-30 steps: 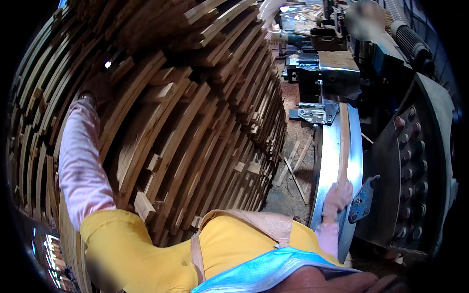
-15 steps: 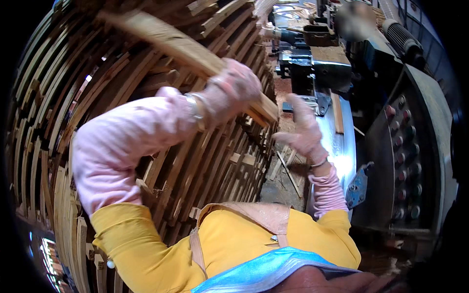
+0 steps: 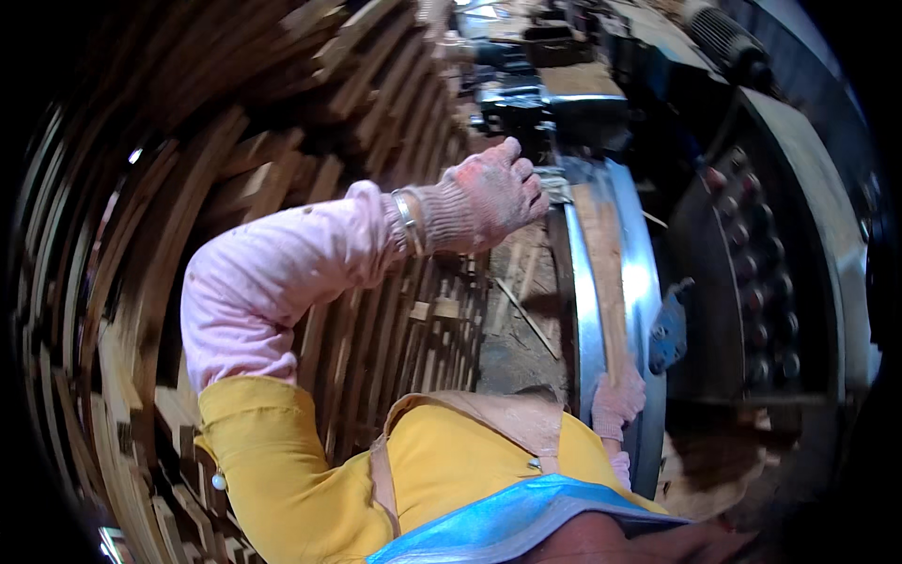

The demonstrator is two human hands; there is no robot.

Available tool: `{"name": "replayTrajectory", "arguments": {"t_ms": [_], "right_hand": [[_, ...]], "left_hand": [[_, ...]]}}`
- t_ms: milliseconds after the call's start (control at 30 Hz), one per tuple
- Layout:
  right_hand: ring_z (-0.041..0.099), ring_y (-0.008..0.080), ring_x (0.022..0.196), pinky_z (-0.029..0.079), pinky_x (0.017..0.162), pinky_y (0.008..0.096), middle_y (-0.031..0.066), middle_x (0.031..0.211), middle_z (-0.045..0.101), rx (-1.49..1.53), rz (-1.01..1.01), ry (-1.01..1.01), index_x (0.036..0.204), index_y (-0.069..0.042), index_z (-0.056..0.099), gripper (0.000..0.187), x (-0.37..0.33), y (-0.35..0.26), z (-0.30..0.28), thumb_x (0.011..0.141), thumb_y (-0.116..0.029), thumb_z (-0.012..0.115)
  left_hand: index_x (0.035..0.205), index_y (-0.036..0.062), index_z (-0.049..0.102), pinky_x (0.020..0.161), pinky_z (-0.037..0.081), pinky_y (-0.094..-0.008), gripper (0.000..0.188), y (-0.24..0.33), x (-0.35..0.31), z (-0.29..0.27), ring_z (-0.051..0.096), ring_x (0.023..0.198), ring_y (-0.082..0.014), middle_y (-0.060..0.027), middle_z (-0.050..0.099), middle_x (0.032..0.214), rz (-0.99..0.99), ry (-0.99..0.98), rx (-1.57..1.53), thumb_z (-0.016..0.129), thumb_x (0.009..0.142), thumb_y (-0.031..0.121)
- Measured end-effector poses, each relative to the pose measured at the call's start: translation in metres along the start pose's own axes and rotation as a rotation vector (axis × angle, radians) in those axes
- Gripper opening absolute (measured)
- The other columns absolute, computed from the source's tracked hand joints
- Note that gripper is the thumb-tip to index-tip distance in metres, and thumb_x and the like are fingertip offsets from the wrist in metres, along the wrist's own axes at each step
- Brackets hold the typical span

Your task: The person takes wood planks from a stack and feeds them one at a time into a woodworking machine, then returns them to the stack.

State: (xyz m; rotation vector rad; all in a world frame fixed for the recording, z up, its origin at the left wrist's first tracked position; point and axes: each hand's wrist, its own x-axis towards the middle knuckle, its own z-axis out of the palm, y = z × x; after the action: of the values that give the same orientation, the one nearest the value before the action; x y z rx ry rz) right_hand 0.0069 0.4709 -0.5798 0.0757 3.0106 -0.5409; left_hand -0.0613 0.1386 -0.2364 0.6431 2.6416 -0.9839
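A long wooden board lies lengthwise on the shiny metal machine bed, its far end toward the dark machine head. At the board's near end, my right hand, in a pinkish knit glove, is closed around the wood. My left hand, gloved the same way, hovers left of the bed near the board's far part. Its fingers are bent but slightly apart, and no object shows in them. The left palm is hidden from view.
Stacked wooden strips rise along my left side. A control box with rows of knobs stands at the right. Ahead is the machine head. Loose sticks lie on the floor, and a blue metal bracket sits beside the bed.
The board has gone from my raised left hand to the metal bed. My left hand has let go of it; my right hand has moved back toward me and closed on its near end.
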Motion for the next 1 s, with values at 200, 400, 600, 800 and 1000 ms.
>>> {"name": "replayTrajectory", "arguments": {"t_ms": [200,400,600,800,1000], "right_hand": [[0.065,0.0303,0.112,0.052,0.096,0.0455,0.0105,0.127,0.069,-0.155,-0.149,0.459,0.155,-0.018,0.047,0.063,0.156,-0.067,0.053,0.1,-0.047,0.059],[0.061,0.0357,0.121,0.05,0.101,0.0491,0.0183,0.134,0.065,0.038,-0.187,0.32,0.162,-0.018,0.033,0.074,0.29,-0.152,0.066,0.1,-0.048,0.059],[0.062,0.0407,0.114,0.052,0.092,0.0556,0.017,0.123,0.068,-0.018,-0.116,0.204,0.156,-0.018,0.037,0.066,0.197,-0.08,0.058,0.099,-0.04,0.061],[0.06,0.036,0.121,0.051,0.098,0.0527,0.0069,0.139,0.061,-0.149,-0.077,0.155,0.146,-0.02,0.055,0.058,0.031,0.013,0.046,0.092,-0.033,0.071],[0.054,0.032,0.128,0.046,0.104,0.0492,0.0053,0.14,0.061,-0.109,-0.22,0.3,0.14,-0.02,0.061,0.048,0.048,-0.007,0.044,0.094,-0.032,0.067]], "left_hand": [[0.132,0.0102,0.058,0.102,0.042,-0.0385,0.041,-0.035,-0.034,-0.014,0.06,0.116,-0.0188,-0.0031,0.065,0.118,-0.129,-0.027,0.116,0.064,0.094,0.024],[0.117,0.0064,0.061,0.068,0.057,-0.0472,0.03,-0.086,-0.081,-0.026,0.072,0.083,-0.0252,-0.0089,0.069,0.089,-0.479,0.192,0.319,0.063,0.089,0.02],[0.096,0.0113,0.076,0.076,0.058,-0.0481,0.029,-0.138,-0.132,-0.103,0.072,0.084,-0.037,-0.0165,0.075,0.089,-1.021,-0.006,-0.113,0.069,0.083,0.037],[0.107,-0.0017,0.076,0.09,0.058,-0.0493,0.047,-0.147,-0.231,-0.041,0.073,0.101,-0.0395,-0.0281,0.074,0.108,-1.198,-0.364,-0.009,0.068,0.088,0.041],[0.123,0.0032,0.074,0.099,0.056,-0.0473,0.052,-0.123,-0.243,-0.017,0.069,0.118,-0.0386,-0.0244,0.071,0.124,-1.169,-0.574,0.023,0.077,0.083,0.036]]}}
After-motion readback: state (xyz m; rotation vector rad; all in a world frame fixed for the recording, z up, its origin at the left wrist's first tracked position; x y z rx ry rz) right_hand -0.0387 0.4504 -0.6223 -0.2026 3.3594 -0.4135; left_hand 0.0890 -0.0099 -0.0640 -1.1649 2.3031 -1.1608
